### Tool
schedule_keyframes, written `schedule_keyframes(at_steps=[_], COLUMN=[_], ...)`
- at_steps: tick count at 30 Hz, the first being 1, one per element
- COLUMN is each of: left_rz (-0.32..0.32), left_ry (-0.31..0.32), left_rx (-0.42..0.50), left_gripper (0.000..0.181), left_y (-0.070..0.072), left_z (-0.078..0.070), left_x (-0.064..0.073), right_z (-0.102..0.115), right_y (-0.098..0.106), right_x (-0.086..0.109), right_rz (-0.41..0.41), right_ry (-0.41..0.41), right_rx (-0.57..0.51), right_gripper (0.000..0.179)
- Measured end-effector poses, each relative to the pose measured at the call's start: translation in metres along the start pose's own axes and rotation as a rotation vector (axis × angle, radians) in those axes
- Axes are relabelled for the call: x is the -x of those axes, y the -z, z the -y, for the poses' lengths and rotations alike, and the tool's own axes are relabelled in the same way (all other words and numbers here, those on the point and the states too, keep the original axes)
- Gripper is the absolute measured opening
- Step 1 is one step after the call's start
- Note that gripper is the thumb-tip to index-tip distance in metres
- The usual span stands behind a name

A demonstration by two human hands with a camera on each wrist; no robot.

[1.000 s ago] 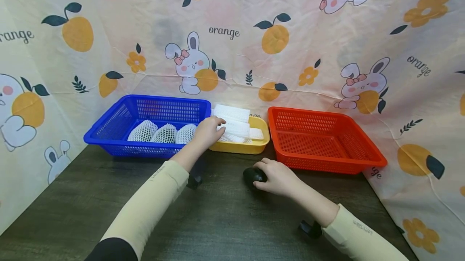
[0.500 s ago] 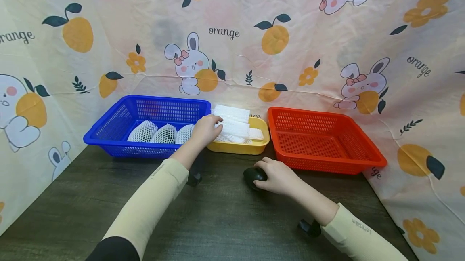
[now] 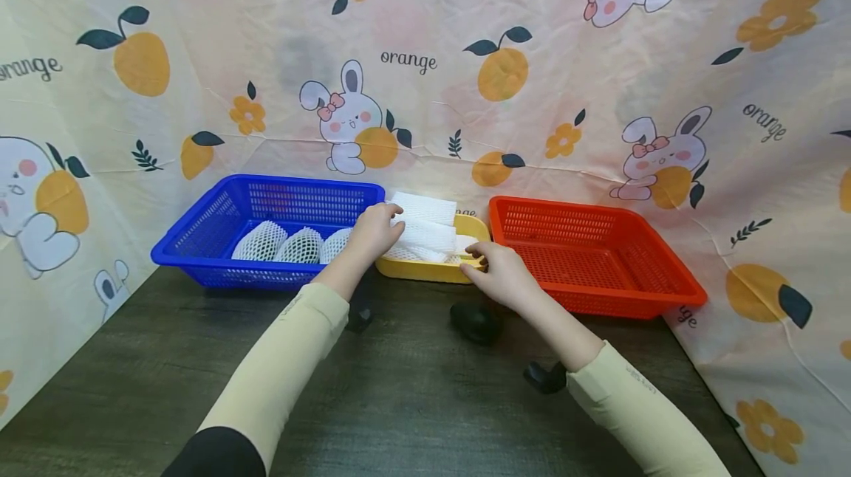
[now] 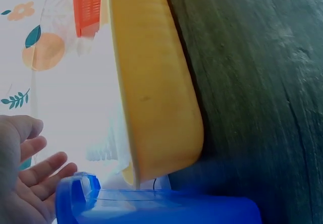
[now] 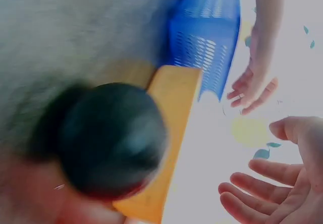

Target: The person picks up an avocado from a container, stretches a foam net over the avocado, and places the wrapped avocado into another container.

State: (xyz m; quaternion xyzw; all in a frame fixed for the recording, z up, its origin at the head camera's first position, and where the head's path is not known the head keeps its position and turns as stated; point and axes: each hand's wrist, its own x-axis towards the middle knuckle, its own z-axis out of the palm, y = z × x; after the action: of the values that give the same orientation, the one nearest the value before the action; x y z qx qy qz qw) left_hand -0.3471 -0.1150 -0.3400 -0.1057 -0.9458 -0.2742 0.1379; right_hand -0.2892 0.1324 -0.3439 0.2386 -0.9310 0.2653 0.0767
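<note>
A dark green avocado (image 3: 476,323) lies on the table, also large and blurred in the right wrist view (image 5: 113,138). My right hand (image 3: 501,274) is off it, over the front right rim of the yellow basket (image 3: 425,271), which holds white foam net sleeves (image 3: 428,235). The right wrist view shows that hand (image 5: 275,186) with fingers spread and nothing in them. Between the blue and yellow baskets hovers my left hand (image 3: 374,230), its fingertips near the foam sleeves. In the left wrist view the left hand's fingers (image 4: 48,169) are loosely bent, holding nothing.
At the left, a blue basket (image 3: 233,270) holds three fruits in foam nets (image 3: 301,246). A red basket (image 3: 598,300) stands at the right, beside the yellow one. A patterned cloth (image 3: 425,115) hangs behind. Dark wrist-camera mounts (image 3: 545,377) sit below the wrists.
My right hand has let go of the avocado and moved up to the yellow basket. The avocado has shifted slightly right. My left hand has drawn back slightly to the left.
</note>
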Motion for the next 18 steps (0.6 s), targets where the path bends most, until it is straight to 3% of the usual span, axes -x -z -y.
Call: schedule_keyframes(at_steps=[5, 13, 18], left_rz=[0.034, 0.032, 0.078], left_ry=[0.065, 0.134, 0.175], left_rx=[0.015, 0.031, -0.031], left_gripper=[0.037, 0.041, 0.043], left_y=[-0.002, -0.003, -0.006], left_z=[-0.002, -0.003, -0.002], left_x=[-0.006, -0.014, -0.018], right_z=[0.001, -0.004, -0.01], right_y=[0.002, -0.009, -0.019], right_x=[-0.029, -0.07, -0.083], right_rz=[-0.029, -0.009, 0.037], right_ry=[-0.148, -0.339, -0.485], right_rx=[-0.147, -0.261, -0.461], right_gripper=[0.038, 0.046, 0.05])
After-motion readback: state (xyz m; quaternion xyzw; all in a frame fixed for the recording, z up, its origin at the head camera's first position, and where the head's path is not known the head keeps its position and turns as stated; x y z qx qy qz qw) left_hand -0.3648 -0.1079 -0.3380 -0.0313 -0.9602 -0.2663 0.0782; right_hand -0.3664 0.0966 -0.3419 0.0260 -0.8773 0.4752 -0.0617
